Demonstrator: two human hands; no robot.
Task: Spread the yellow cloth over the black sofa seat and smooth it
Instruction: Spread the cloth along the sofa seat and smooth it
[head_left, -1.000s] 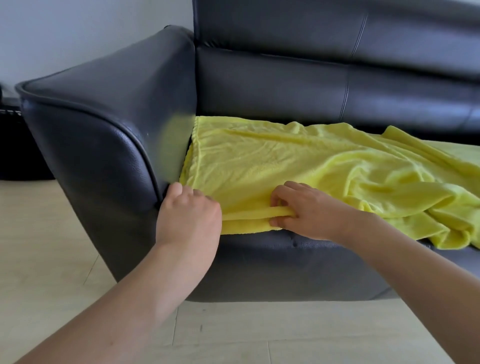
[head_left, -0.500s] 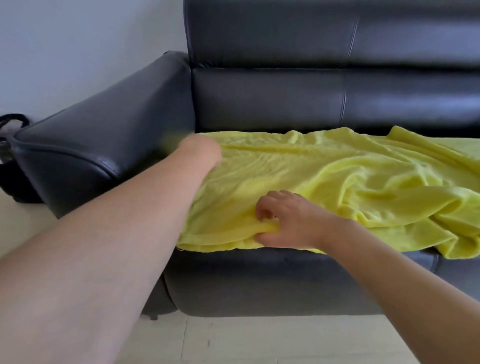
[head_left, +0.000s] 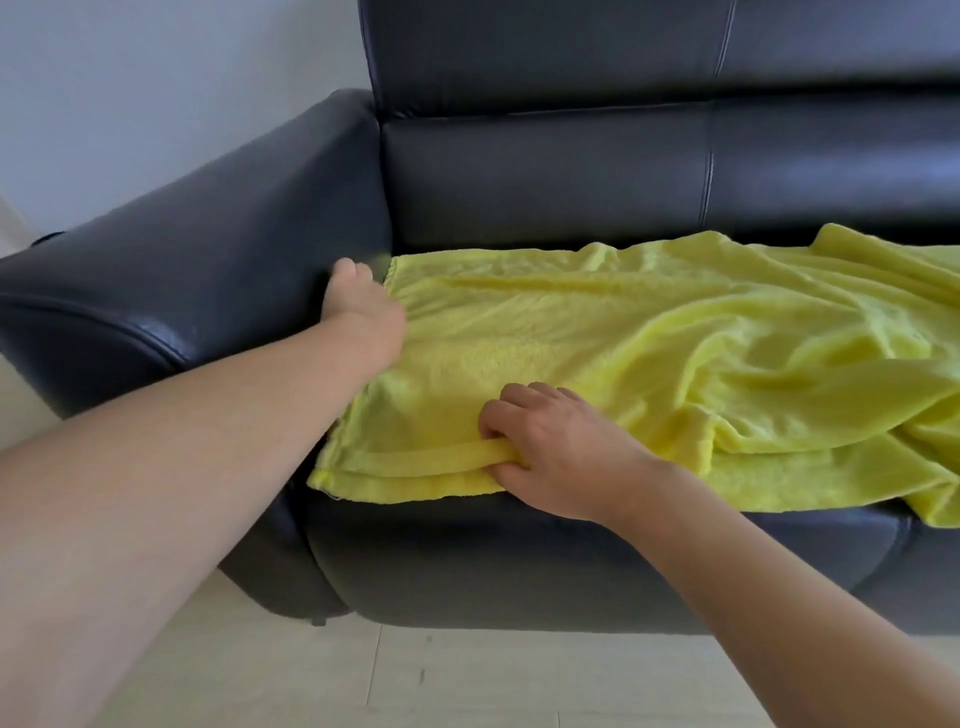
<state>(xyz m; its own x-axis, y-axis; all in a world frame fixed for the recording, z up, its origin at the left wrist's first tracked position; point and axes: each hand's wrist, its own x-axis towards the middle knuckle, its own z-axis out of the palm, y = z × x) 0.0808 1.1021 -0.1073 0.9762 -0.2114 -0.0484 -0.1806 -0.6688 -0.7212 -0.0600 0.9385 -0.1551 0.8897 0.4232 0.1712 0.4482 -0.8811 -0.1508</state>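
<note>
The yellow cloth is laid over the seat of the black sofa, filling the middle and right of the frame; its left edge is run along the foot of the armrest, its far edge is set close to the backrest, and its near hem is draped just over the front lip of the seat at centre. Toward the right edge of the frame the cloth is bunched into deep folds, while the left part is lain nearly flat with shallow ripples. The fabric is seen as soft, fleecy pile; the sofa is smooth, glossy leather-like upholstery with stitched seams and rounded corners. A raised fold of the near hem is pinched between thumb and curled fingers of the right hand, at lower centre. The left hand is placed at centre left, at the cloth's edge beside the armrest; its fingers are hidden behind the knuckles, so whether cloth is gripped cannot be told. Pale floor is left open along the bottom of the frame; a plain wall is seen at upper left.
</note>
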